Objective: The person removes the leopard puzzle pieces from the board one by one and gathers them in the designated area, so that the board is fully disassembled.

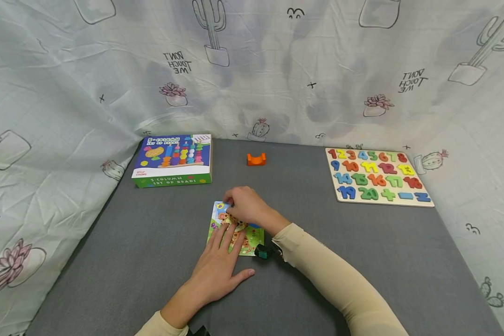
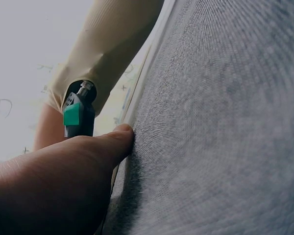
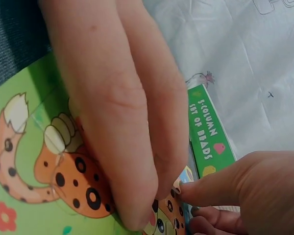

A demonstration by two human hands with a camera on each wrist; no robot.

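A small picture puzzle [image 1: 256, 236] with a spotted cartoon animal on green ground lies flat on the table; faint seams cross the picture in the right wrist view. My left hand [image 1: 218, 268] rests on its lower part with fingers spread straight and the thumb out to the side on the cloth. At the puzzle's upper edge my right hand [image 1: 248, 206] has curled fingers and thumb together, pinching a puzzle piece that they mostly hide. In the right wrist view, left-hand fingers [image 3: 108, 107] cover much of the picture, and the right thumb [image 3: 210, 188] touches its far edge.
Behind to the left stands a bead-set box [image 1: 172, 161]. An orange U-shaped piece [image 1: 256, 160] lies at the back middle. To the right lies a number board [image 1: 378, 175] with coloured numerals. A patterned white cloth [image 1: 252, 84] hangs around the grey table [image 1: 294, 186].
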